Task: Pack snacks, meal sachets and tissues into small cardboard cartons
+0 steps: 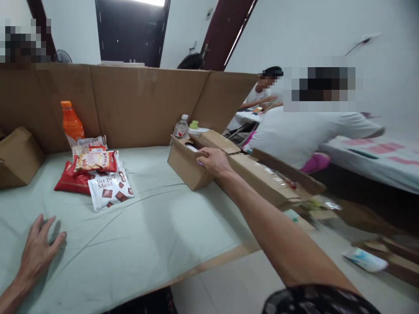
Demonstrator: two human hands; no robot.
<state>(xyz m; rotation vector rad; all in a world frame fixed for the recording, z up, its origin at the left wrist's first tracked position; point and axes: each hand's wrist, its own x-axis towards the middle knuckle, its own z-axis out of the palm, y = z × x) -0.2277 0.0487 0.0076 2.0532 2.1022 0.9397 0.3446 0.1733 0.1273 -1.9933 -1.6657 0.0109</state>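
At the right end of the table, my right hand [214, 160] is curled over the upper rim of a small open cardboard box [190, 169]. Something whitish shows inside that box near my fingertips, too small to name. My left hand [41, 246] rests on the green cloth with its fingers spread and holds nothing. Beyond it lies a pile of packets: a white "Super Meal" pouch [111, 187], a red snack packet [94, 162] on top, and a red bag [72, 179] underneath. An orange bottle [72, 122] stands behind the pile.
A cardboard screen [147, 104] runs along the table's back. Another cardboard box [21, 157] stands at left. A clear bottle [181, 126] and a longer carton [258, 172] are beside the small box. Co-workers sit at right; boxes and packets lie on the floor.
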